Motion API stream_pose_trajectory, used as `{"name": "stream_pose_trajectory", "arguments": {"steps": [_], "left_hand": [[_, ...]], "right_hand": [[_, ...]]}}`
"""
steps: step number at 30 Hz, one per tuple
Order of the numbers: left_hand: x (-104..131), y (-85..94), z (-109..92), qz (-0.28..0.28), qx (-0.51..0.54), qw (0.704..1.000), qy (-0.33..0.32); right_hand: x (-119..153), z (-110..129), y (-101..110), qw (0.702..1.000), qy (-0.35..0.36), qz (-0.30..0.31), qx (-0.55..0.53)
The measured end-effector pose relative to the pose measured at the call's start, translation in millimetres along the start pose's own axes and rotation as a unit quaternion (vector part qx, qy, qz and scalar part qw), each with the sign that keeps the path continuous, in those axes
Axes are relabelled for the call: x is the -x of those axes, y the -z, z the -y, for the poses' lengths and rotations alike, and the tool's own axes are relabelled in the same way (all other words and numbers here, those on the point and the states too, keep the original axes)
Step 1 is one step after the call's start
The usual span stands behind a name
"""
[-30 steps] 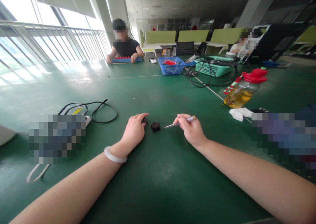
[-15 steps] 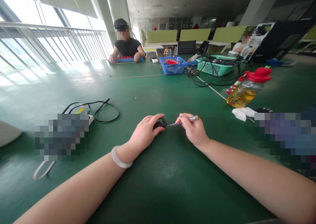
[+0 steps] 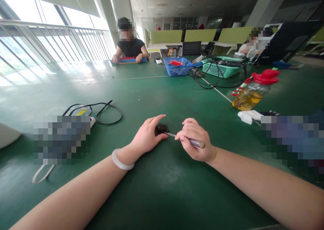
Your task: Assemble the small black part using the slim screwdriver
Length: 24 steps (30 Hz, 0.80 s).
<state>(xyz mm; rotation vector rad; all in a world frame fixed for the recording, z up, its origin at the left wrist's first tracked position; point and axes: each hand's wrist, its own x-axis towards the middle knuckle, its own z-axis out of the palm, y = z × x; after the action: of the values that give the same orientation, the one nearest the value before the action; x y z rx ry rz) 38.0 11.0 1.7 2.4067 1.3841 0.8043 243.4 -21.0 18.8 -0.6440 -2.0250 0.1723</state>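
Note:
My left hand [image 3: 148, 132] is around a small black part [image 3: 162, 128] on the green table. Its thumb lies along the near side of the part, and the index finger stretches out above it. What exactly the part is, I cannot make out. In my right hand [image 3: 196, 138] is a screwdriver [image 3: 198, 143] with a translucent handle and a thin metal shaft. The shaft slants left, and its tip meets the right side of the black part near my left thumb.
A blurred-out device with a black cable [image 3: 108, 123] lies to the left. A red-lidded bottle [image 3: 249, 96], white tissue [image 3: 249, 117], blue basket [image 3: 177, 69] and green basket [image 3: 220, 69] with cables stand farther off. Across the table [image 3: 141, 91] sits a person [image 3: 130, 47] with both hands on a blue tray.
My right hand has turned, so the screwdriver handle's end now points lower and toward me. The black part has tipped down, and my left index finger has lifted off it.

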Motion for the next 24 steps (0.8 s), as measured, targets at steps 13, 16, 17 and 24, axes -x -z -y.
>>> {"name": "stream_pose_trajectory", "arguments": {"steps": [13,16,17,24], "left_hand": [[-2,3.4,-1,0.026,0.013,0.999,0.031],[-3,3.3,0,0.021,0.010,0.999,0.028],[-3,3.2,1,0.019,0.009,0.999,0.028],[-3,2.9,2,0.010,-0.005,0.999,0.038]], "right_hand": [[-2,1,-3,0.996,0.049,0.050,0.048],[-3,3,-4,0.993,0.057,0.069,0.072],[-3,4,-4,0.991,0.062,0.078,0.085],[0,12,-8,0.948,0.109,0.202,0.221]]}}
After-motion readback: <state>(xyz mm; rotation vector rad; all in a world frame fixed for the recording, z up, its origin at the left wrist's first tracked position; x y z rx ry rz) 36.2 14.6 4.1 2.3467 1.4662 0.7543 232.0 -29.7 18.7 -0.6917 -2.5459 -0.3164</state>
